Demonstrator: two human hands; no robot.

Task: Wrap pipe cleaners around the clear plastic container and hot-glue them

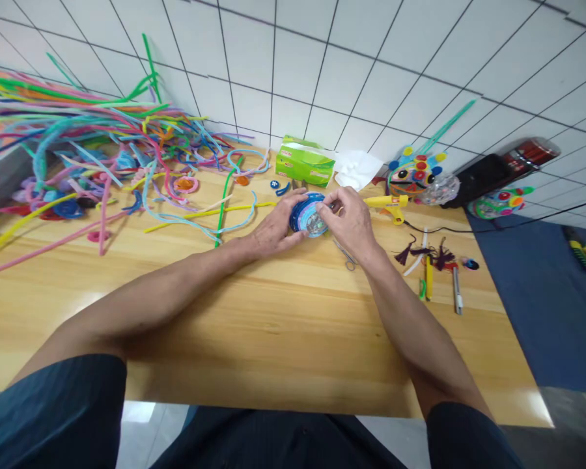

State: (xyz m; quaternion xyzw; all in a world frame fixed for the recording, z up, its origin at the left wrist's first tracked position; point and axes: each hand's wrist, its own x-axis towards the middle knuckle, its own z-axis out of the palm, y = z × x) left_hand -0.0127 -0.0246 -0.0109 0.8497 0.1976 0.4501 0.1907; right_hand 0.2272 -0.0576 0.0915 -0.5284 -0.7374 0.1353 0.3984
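Observation:
Both my hands meet at the far middle of the wooden table (254, 326) on a round clear dome wrapped in a blue pipe-cleaner ring (308, 216). My left hand (273, 228) cups its left side with curled fingers. My right hand (349, 221) pinches its right edge from above, fingers bent. A pair of small scissors (346, 255) lies just under my right wrist.
A big heap of coloured pipe cleaners (102, 143) covers the far left. A green tissue pack (303, 163) sits behind the hands; a yellow glue gun (390, 205), colourful craft figures (420, 174) and small tools (439, 273) lie to the right. A blue mat (542, 293) borders the table.

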